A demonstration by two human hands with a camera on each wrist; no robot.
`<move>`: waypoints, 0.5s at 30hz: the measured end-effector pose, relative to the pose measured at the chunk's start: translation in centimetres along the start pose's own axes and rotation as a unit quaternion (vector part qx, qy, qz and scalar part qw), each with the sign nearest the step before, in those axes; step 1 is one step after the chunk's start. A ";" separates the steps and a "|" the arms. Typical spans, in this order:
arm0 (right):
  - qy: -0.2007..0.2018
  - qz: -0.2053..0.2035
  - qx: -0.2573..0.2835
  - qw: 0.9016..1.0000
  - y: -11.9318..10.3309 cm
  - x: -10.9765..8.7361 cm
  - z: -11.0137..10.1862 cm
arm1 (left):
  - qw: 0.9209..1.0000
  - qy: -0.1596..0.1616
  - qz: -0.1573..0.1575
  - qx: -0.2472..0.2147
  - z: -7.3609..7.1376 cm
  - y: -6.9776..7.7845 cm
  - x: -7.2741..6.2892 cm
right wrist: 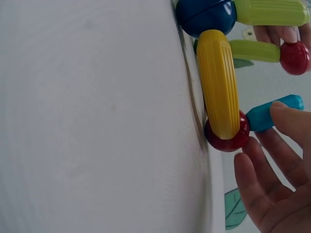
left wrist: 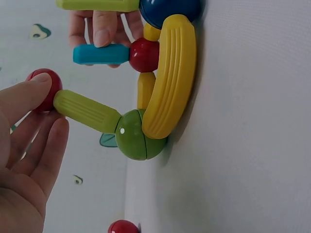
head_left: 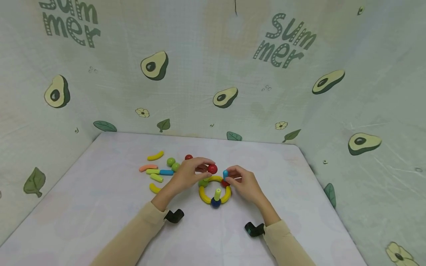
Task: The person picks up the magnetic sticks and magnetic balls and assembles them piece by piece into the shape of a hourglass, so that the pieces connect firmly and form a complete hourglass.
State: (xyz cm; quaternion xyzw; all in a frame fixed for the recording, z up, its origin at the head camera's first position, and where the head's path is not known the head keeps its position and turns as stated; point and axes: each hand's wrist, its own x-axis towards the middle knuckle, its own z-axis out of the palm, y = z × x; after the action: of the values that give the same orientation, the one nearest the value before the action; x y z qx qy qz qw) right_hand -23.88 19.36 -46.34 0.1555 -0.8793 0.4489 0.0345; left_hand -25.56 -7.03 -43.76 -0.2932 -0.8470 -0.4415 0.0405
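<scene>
A ring of curved yellow rods joined by balls lies on the table. My left hand pinches a red ball between thumb and fingers. That ball touches the top of a light green rod, which rises tilted from the ring's green ball. With thumb and fingers, my right hand pinches a blue rod, whose lower end meets the ring's other red ball. At the near side, another light green rod stands on a dark blue ball.
Left of the ring lie loose pieces: yellow curved rods, a salmon curved rod, light green rods, a blue rod and green balls. Another red ball sits behind my left hand. A printed cloth hangs behind the table.
</scene>
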 end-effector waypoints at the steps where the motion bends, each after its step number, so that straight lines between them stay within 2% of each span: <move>1: 0.001 -0.001 -0.002 1.000 0.0 0.0 0.0 | 1.000 -0.001 0.002 0.001 0.1 0.0 0.0; 7: 0.002 -0.012 -0.008 1.000 -0.3 0.0 0.2 | 1.000 -0.001 0.000 0.004 0.3 0.2 0.0; 15: 0.013 -0.015 -0.020 1.000 -0.8 -0.2 0.5 | 1.000 0.004 0.021 0.015 0.7 0.2 0.2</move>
State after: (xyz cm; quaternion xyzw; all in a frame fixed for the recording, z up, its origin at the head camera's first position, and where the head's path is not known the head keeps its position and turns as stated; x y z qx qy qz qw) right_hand -23.45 18.57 -46.05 0.1623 -0.8850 0.4327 0.0562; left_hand -25.51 -6.25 -43.98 -0.3088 -0.8469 -0.4290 0.0574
